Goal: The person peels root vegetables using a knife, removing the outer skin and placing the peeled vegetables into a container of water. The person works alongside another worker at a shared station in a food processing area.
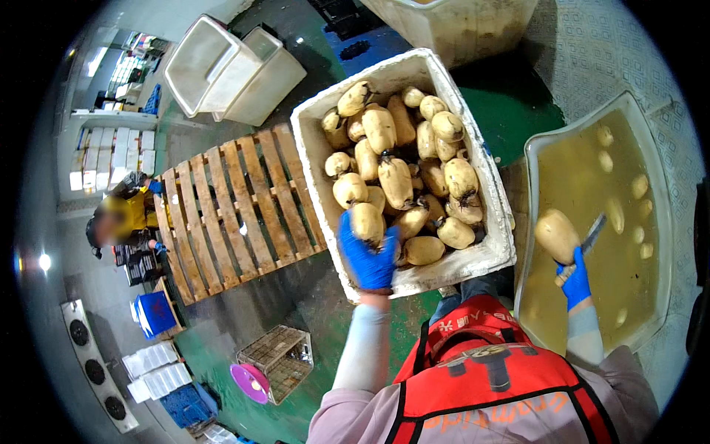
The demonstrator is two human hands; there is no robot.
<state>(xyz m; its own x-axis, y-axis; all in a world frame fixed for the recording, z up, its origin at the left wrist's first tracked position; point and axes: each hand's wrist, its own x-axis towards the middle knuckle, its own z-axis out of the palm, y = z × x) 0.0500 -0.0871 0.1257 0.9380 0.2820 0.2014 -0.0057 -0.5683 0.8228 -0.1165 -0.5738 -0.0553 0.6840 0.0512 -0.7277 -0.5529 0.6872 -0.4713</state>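
My left hand (367, 255), in a blue glove, is closed around a pale lotus root (367, 220) at the near left corner of a white foam box (497, 200). Many more lotus roots (395, 181) fill that box, some with dark joints. To the right, my blue-gloved right hand (576, 285) is closed on a knife (594, 233), its blade tilted up and to the right. Just above those fingers is a thick lotus root section (557, 235), over the left side of a tub; I cannot tell whether the hand also grips it.
Cloudy yellowish water with several floating root pieces fills the white tub (526, 296). A wooden pallet (229, 211) lies left of the box. Beyond are stacked white bins (229, 74); a wire crate (277, 362) stands nearer. Another person (129, 214) is at far left.
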